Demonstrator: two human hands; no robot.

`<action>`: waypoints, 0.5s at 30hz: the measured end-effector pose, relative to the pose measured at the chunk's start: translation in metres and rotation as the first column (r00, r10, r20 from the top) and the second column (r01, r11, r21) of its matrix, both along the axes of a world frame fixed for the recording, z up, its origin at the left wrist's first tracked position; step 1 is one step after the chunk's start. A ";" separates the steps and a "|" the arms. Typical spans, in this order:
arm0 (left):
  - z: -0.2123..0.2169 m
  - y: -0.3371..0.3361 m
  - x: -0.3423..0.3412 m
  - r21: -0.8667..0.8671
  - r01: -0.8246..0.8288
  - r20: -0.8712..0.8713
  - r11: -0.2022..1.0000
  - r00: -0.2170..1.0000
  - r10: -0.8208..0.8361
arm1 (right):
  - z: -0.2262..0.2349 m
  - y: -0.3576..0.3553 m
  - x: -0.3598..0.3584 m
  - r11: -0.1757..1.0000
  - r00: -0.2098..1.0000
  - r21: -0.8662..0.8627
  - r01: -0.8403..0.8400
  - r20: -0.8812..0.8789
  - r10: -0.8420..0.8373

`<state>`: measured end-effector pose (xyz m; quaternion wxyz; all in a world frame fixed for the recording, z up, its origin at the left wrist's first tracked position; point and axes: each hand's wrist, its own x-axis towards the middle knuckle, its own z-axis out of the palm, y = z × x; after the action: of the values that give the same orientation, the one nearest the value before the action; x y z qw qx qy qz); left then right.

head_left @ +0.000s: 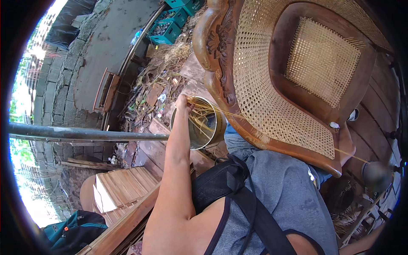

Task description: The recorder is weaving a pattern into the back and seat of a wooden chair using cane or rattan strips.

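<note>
My left hand [182, 102] is closed on yellowish cane strands [196, 101] at the rim of a round metal-looking bucket [219, 126]. More strands hang down inside the bucket. One strand stretches right from there to the edge of a carved wooden chair [253, 138] with woven cane panels, which leans over my lap. In its inner frame sits a cane panel [323, 55] with loose ends along its borders. Another strand [350, 154] sticks out past the chair's lower right corner, towards a blurred grey shape. At the lower right rim part of my right arm shows; its hand is not visible.
A metal pipe [89, 133] runs across from the left towards the bucket. Below it lie stacked wooden pieces [127, 185] and a long plank [123, 221]. Litter and dry leaves [155, 93] cover the ground beside a block wall [59, 89]. Teal crates [165, 33] stand farther off.
</note>
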<state>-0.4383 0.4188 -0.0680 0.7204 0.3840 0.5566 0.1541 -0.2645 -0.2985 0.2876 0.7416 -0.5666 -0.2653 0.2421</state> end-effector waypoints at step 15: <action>0.105 -0.083 -0.032 -0.297 0.067 0.503 0.953 0.859 0.096 | -0.123 0.271 -0.092 0.856 0.857 -0.453 -0.250 0.307 0.413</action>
<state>-0.4699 0.3361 0.0370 0.8912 0.2095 0.3652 0.1687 -0.3565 -0.0275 0.1644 0.4876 -0.6863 -0.4494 0.2988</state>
